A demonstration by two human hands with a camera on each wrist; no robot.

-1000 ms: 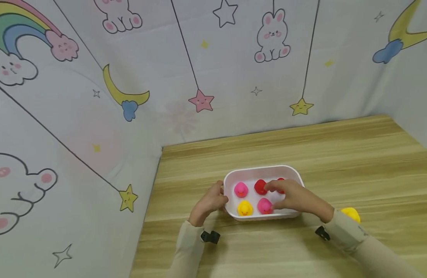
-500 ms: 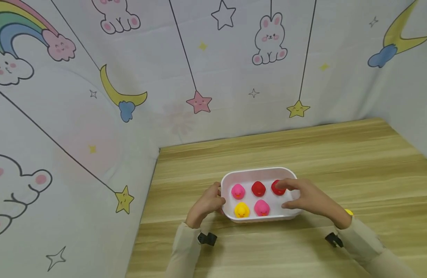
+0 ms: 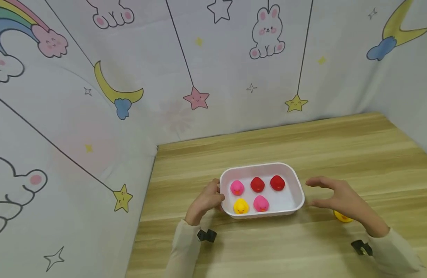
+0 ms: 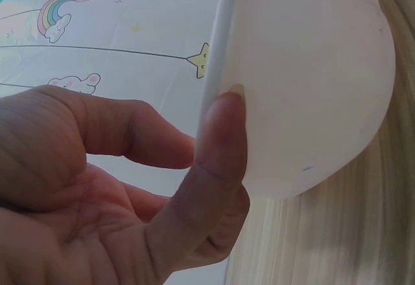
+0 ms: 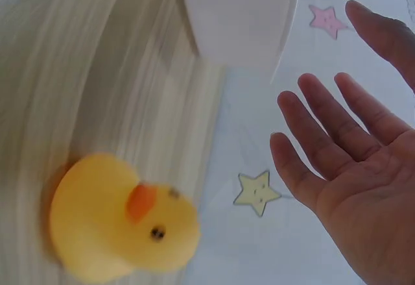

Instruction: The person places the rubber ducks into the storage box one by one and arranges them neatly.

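Observation:
A white plastic basin [image 3: 293, 208] stands on the table with small rubber ducks inside. Two red ducks [image 3: 257, 185] and a pink duck [image 3: 237, 188] sit along its far side. Nearer lie a yellow duck [image 3: 241, 206] and another pink duck [image 3: 261, 204]. My left hand [image 3: 207, 201] pinches the basin's left rim between thumb and fingers, as the left wrist view shows. My right hand [image 3: 345, 199] hovers just right of the basin, thumb and fingers spread, holding nothing. Partly hidden under it, a yellow rubber duck [image 5: 117, 223] rests on the table.
The wood-grain table [image 3: 286, 247] meets a white cloth backdrop [image 3: 227, 69] printed with stars, moons and rabbits at its back and left. Dark camera mounts [image 3: 207, 236] sit at both wrists.
My right hand has moved out of the basin to the right, over toward the loose yellow duck. The ducks inside stay put, and my left hand keeps its hold on the rim.

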